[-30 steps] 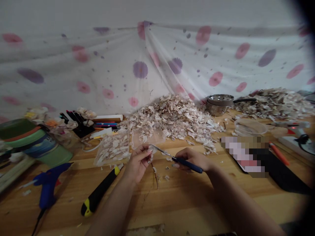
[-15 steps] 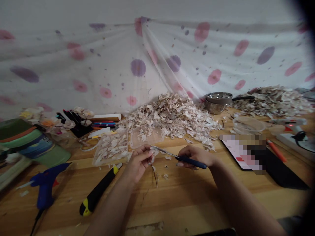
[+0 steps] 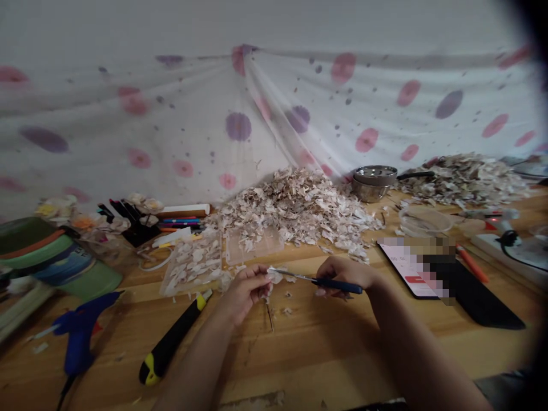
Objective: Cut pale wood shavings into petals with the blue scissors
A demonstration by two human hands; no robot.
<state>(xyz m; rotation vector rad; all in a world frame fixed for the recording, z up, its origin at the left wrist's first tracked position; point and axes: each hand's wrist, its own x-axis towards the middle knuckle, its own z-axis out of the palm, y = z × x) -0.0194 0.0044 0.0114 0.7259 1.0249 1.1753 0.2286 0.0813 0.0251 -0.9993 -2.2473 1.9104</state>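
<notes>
Tilted flatter than a second ago, the tool (image 3: 339, 285) gripped by the right hand (image 3: 349, 275) reaches the flake (image 3: 277, 277) jutting from the left hand (image 3: 245, 292), pinched between its fingertips.

Big flake pile (image 3: 295, 208) as reference. In front of it: left hand (image 3: 252, 290) pinching a pale flake (image 3: 276, 277), right hand (image 3: 342, 274) gripping a blue-handled tool (image 3: 340, 285), tip at left fingers. Front-left of pile: cutter knife (image 3: 171, 341), glue gun (image 3: 81, 331) farther out. Right of pile: metal bowls (image 3: 371, 189). Front-right: phone (image 3: 400, 265), partly pixelated.
</notes>
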